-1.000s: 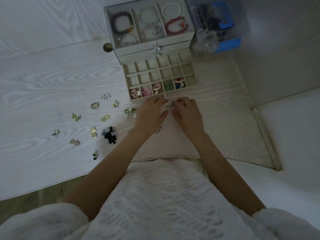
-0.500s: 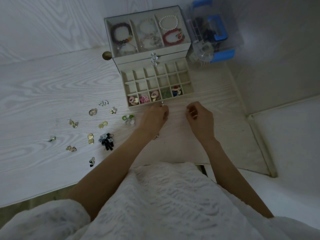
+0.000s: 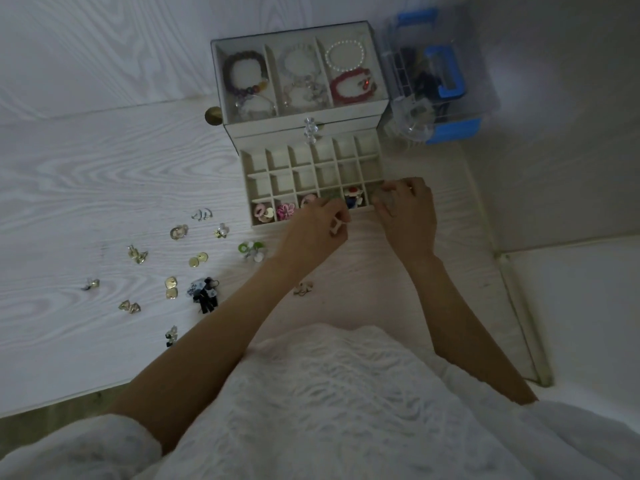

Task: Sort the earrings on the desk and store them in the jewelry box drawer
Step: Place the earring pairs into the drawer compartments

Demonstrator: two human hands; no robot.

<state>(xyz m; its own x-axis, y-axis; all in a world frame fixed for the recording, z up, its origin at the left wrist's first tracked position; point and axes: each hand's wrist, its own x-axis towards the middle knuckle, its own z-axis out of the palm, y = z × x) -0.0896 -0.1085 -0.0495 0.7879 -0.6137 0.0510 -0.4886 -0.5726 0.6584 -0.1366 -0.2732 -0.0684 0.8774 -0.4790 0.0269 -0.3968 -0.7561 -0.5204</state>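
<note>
Earrings (image 3: 171, 287) lie scattered on the desk (image 3: 86, 188) left of the open drawer (image 3: 313, 183) — about a dozen pairs left, five front cells filled. Right hand (image 3: 407, 216) hovers over the front-right cell, left hand (image 3: 317, 230) at the drawer's front edge; both curl, contents unclear. Back rows are free — desk room is ample.

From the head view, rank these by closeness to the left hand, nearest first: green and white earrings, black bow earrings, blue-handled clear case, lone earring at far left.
Measured from the left hand:
1. Green and white earrings, just to its left on the desk.
2. Black bow earrings, farther left and nearer the person.
3. Blue-handled clear case, back right, beside the jewelry box.
4. Lone earring, far left of the desk.
</note>
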